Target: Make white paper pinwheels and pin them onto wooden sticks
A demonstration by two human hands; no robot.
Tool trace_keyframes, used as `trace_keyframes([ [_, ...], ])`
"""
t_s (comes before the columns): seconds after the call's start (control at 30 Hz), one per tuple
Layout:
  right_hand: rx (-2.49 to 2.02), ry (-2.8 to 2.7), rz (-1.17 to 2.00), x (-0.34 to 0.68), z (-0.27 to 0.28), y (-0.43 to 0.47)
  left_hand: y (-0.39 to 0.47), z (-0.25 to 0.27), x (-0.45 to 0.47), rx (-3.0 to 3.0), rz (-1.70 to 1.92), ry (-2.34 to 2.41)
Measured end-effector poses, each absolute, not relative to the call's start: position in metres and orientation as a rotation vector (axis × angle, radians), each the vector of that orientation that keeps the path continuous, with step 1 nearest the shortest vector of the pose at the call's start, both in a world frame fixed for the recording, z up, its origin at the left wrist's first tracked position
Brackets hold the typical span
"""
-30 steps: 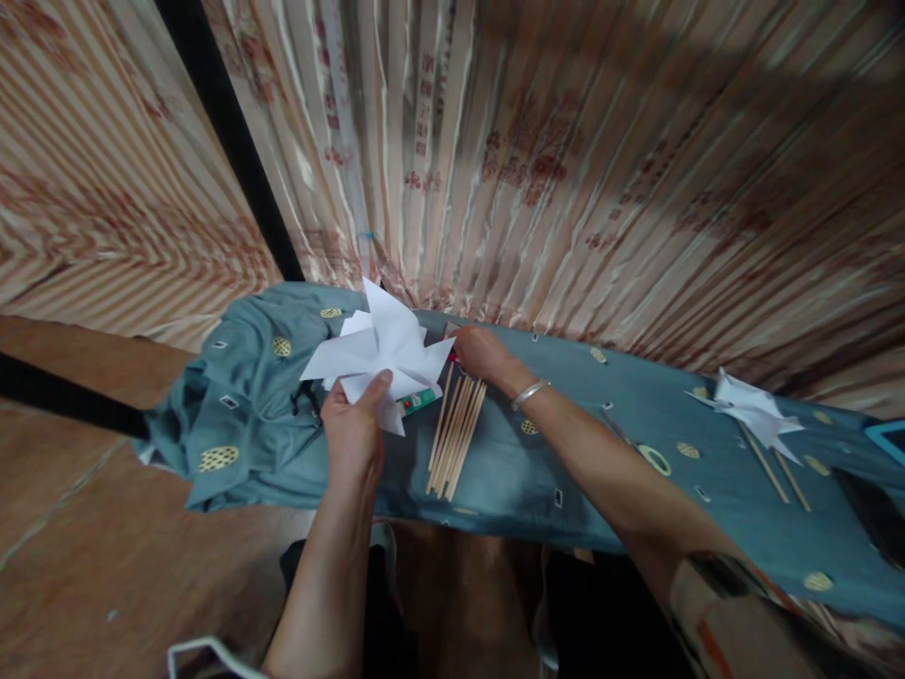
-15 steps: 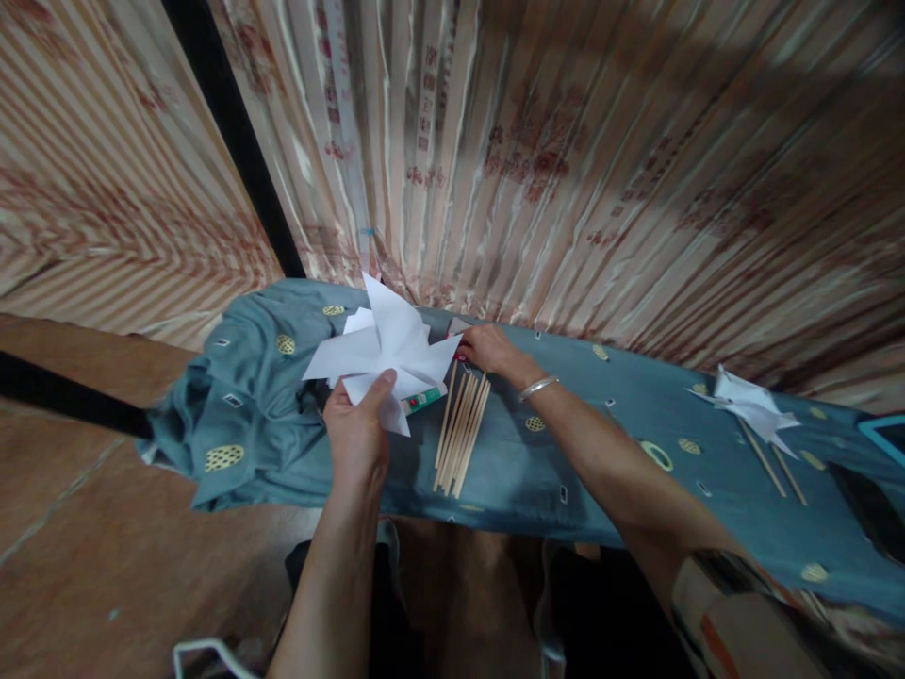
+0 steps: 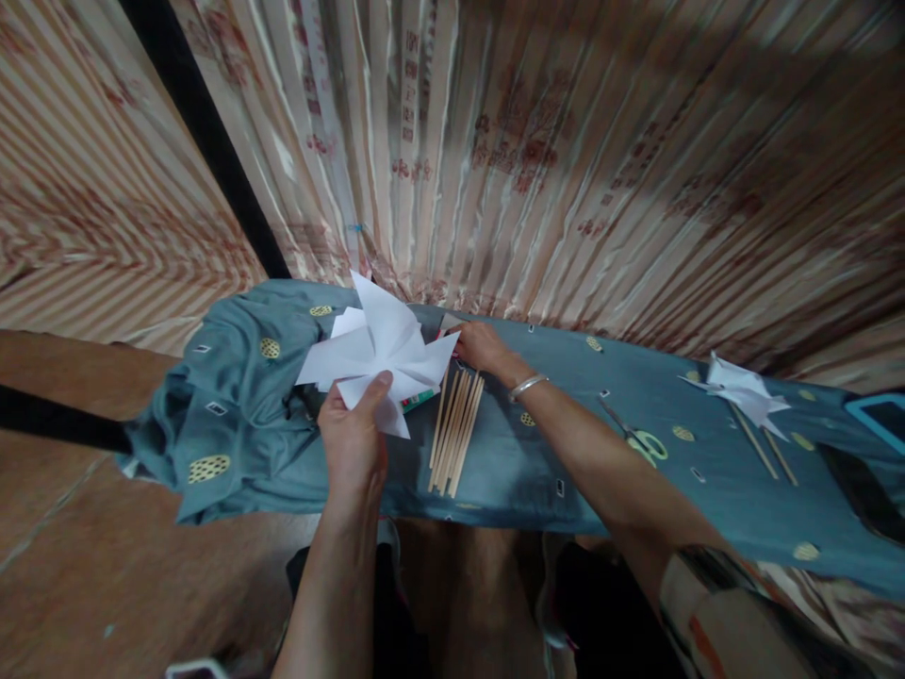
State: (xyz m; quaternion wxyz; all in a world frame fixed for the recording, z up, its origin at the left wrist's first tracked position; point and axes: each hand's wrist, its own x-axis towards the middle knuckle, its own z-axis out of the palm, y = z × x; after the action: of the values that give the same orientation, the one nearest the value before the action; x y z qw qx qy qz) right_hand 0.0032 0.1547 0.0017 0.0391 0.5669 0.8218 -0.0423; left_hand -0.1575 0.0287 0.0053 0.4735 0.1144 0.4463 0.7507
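My left hand [image 3: 353, 429] pinches a white paper pinwheel [image 3: 396, 330] near its centre, thumb on top. The pinwheel's folded blades spread out above a cloth-covered surface. To its right, my right hand [image 3: 482, 347] reaches down with curled fingers at a small reddish item, partly behind a blade tip; what the fingers hold is hidden. Below the right hand lies a bundle of several thin wooden sticks [image 3: 456, 436]. A green printed item [image 3: 419, 402] pokes out from under the pinwheel. More white paper [image 3: 346, 322] shows behind it.
Scissors with pale green handles [image 3: 649, 445] lie right of my right forearm. Farther right are another white pinwheel [image 3: 749, 391] with two sticks, a dark phone-like object [image 3: 859, 490] and a blue-edged device [image 3: 877, 415]. A pleated curtain [image 3: 495, 189] hangs behind the blue-grey cloth [image 3: 566, 453].
The view has shifted slightly, and the scissors by my right forearm show more fully. My left hand keeps hold of the pinwheel; my right hand stays at the same spot beside it.
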Motion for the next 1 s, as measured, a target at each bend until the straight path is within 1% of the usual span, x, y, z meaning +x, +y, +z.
trace_keyframes([
  [0.77,1.708,2.565,-0.159,0.001,0.000,0.158,0.025,0.009,-0.140,0.291,1.781,0.999],
  [1.0,1.708,2.609,-0.236,0.008,0.000,0.155,0.029,0.007,-0.133,0.308,1.787,0.996],
])
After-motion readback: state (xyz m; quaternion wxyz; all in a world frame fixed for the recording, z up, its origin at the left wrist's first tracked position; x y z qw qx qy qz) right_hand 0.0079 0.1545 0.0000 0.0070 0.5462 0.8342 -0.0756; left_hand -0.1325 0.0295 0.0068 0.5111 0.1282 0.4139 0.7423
